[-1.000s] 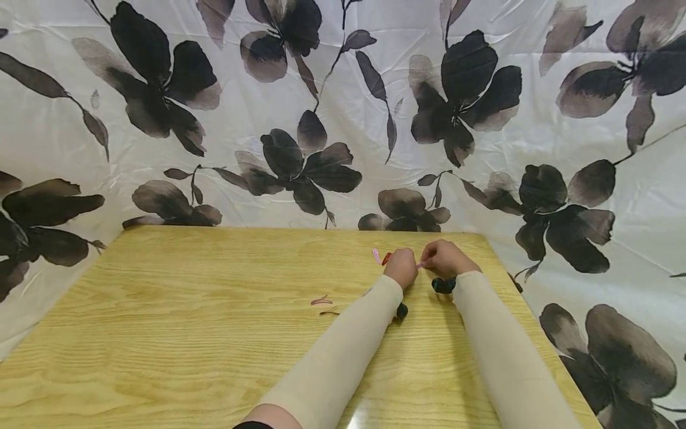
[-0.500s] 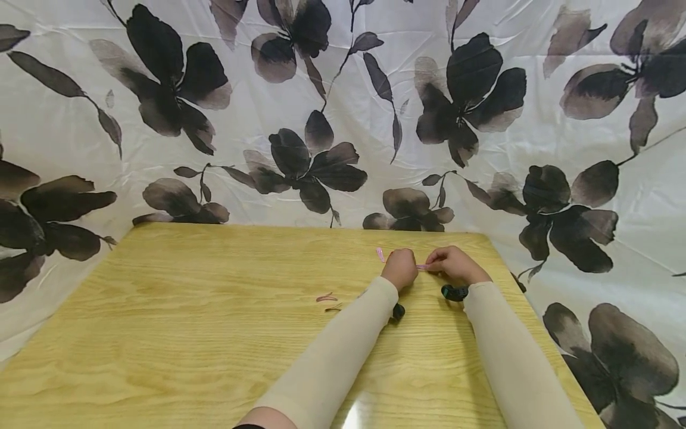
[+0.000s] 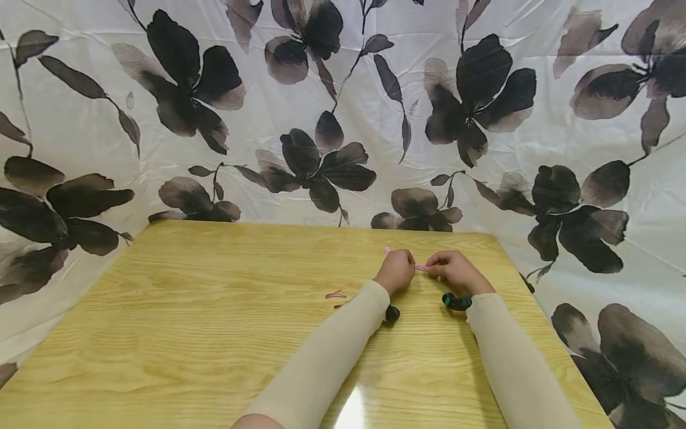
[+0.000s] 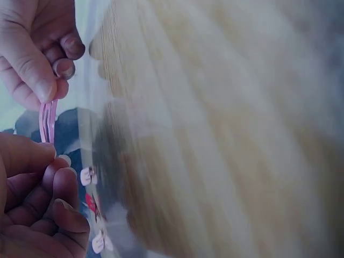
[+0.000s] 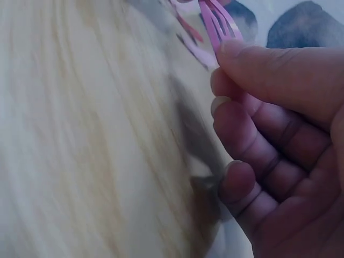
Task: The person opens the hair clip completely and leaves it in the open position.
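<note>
A pink snap hair clip (image 3: pixel 421 268) is stretched between my two hands over the far right part of the wooden table. My left hand (image 3: pixel 395 271) pinches one end of it and my right hand (image 3: pixel 455 269) the other, thumb against forefinger. In the left wrist view both ends of the hair clip (image 4: pixel 48 122) disappear under fingertips, leaving its slotted middle showing. The right wrist view has the clip (image 5: pixel 220 24) rising from between thumb and forefinger, with the remaining fingers curled below.
Beyond my left hand lies another pink clip (image 3: pixel 387 250), partly covered. A red clip (image 4: pixel 91 203) rests between two pale pink ones in the left wrist view. Nearer on the table (image 3: pixel 214 333) are a dull pink clip (image 3: pixel 335 294) and a thin brown one (image 3: pixel 338 306). Floral cloth (image 3: pixel 241 119) hangs behind.
The left hand has come slightly nearer and covers the red clip in the head view. The right hand has shifted a little away to the right; both keep hold of the hair clip.
</note>
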Available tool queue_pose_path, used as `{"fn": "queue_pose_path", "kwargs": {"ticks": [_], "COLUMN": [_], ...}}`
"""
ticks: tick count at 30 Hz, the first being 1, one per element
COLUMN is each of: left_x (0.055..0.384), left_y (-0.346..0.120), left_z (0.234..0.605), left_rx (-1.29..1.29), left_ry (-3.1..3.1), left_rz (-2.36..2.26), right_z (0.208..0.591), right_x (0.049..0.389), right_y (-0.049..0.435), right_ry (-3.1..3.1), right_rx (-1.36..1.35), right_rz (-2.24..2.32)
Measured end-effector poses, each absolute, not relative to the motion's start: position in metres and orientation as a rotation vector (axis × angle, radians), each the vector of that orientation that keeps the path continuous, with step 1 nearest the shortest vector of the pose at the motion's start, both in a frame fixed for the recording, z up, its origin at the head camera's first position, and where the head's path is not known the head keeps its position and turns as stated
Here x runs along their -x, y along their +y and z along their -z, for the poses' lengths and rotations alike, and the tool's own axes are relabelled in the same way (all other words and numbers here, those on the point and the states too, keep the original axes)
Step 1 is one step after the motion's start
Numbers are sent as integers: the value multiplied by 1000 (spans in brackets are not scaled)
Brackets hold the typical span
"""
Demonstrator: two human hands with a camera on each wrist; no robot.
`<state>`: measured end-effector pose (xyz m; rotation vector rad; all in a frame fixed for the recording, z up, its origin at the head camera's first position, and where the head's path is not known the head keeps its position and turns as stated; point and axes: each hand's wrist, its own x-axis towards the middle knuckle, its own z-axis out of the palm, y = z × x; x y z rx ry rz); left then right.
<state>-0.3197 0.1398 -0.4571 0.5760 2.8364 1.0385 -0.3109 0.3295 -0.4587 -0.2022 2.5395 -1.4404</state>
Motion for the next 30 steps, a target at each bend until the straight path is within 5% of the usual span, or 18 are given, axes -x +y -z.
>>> {"fn": "queue_pose_path", "kwargs": {"ticks": [30], "left_x": [288], "left_y": [59], "left_z": [452], "left_rx": [-630], "left_ry": [2804], "left_rz": [-1307], "right_z": [454], "right_x": [280], "right_y": [256], "right_ry": [2682], "right_rx": [314], "right_rz": [1445]}}
